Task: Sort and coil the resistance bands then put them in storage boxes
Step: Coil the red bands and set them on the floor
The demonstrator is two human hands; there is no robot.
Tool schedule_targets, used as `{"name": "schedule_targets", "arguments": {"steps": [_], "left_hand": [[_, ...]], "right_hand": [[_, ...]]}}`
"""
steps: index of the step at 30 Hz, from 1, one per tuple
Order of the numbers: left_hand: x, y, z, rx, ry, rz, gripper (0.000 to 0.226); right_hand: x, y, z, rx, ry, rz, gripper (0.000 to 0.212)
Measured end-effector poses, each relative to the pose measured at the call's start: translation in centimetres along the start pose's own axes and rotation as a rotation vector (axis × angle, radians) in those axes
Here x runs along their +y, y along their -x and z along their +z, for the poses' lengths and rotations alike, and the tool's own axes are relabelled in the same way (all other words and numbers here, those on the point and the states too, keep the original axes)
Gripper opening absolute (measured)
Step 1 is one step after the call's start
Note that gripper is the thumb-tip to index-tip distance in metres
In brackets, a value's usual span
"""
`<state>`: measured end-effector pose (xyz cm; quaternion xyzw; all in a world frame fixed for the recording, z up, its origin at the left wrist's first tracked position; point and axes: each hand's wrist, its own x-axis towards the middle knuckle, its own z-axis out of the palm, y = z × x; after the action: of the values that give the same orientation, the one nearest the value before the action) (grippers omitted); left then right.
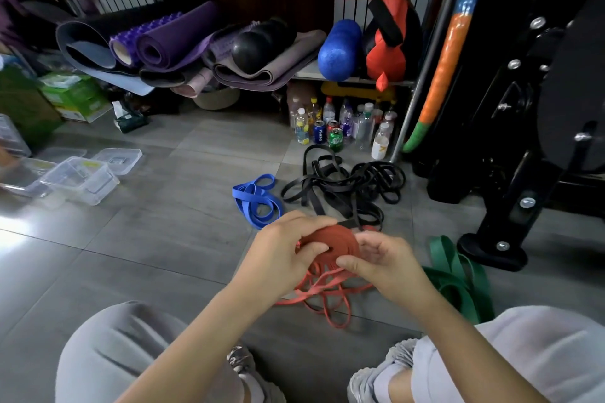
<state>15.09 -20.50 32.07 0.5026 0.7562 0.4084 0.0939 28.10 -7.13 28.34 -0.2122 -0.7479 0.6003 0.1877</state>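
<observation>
Near centre, between the knees and just above the floor: red coil, face up, held by both hands.

- Left hand: grips the left rim, fingers curled over the far edge, thumb pressed on the face beside the hole.
- Right hand: fingers curled together. Thumb and forefinger seem to pinch the red tail where it leaves the near rim. The other fingertips are hidden.
- The rest of the tail lies in loose, crossing loops on the floor below the hands. By the look of it, several turns are not yet wound.

Step in hand, as I read it: winding the tail on.
- Use the left thumb as a clamp so the inner turns cannot spring out.
- Feed the strap flat and untwisted with the right, under light, even tension.
- Turn the coil rather than dragging the loops, which may snag where they cross.

Blue bands and black bands lie just beyond the hands, and green bands lie to the right. Clear storage boxes sit well apart at far left, so grip the finished coil firmly while carrying it across.
</observation>
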Motion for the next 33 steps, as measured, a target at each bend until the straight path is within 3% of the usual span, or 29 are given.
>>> {"name": "schedule_targets", "arguments": {"steps": [5, 10, 14, 16, 19, 22, 26, 33], "left_hand": [[0.5, 0.3, 0.1, 0.12, 0.095, -0.085, 0.041], [1.5, -0.4, 1.0, 0.198, 0.595, -0.27, 0.047], [1.5, -0.5, 2.1, 0.231, 0.744, -0.328, 0.039], [1.0, -0.4, 2.3, 0.186, 0.671, -0.323, 0.037], [0.0, -0.5, 1.6, 0.077, 0.253, -0.249, 0.034], [-0.2, -1.1, 0.3, -0.107, -0.013, -0.082, 0.042], [0.6, -2.1, -0.4, -0.233, -0.244, 0.105, 0.025], [0.3, -1.0, 0.3, -0.01, -0.066, 0.025, 0.019]], "right_hand": [[0.5, 0.7, 0.0, 0.015, -0.059, 0.013, 0.013], [-0.7, 0.0, 0.1, 0.03, -0.321, -0.111, 0.022], [-0.8, -0.4, 0.6, 0.12, -0.33, -0.126, 0.022], [-0.7, -0.3, 0.4, 0.098, -0.211, -0.122, 0.028], [-0.1, -0.2, -0.6, 0.045, 0.038, -0.108, 0.025], [0.0, -0.5, -1.2, -0.054, 0.29, -0.095, 0.006], [-0.2, -0.8, -1.4, -0.073, 0.505, -0.183, 0.012], [1.1, -0.1, -0.7, 0.03, 0.107, -0.094, 0.018]]}}
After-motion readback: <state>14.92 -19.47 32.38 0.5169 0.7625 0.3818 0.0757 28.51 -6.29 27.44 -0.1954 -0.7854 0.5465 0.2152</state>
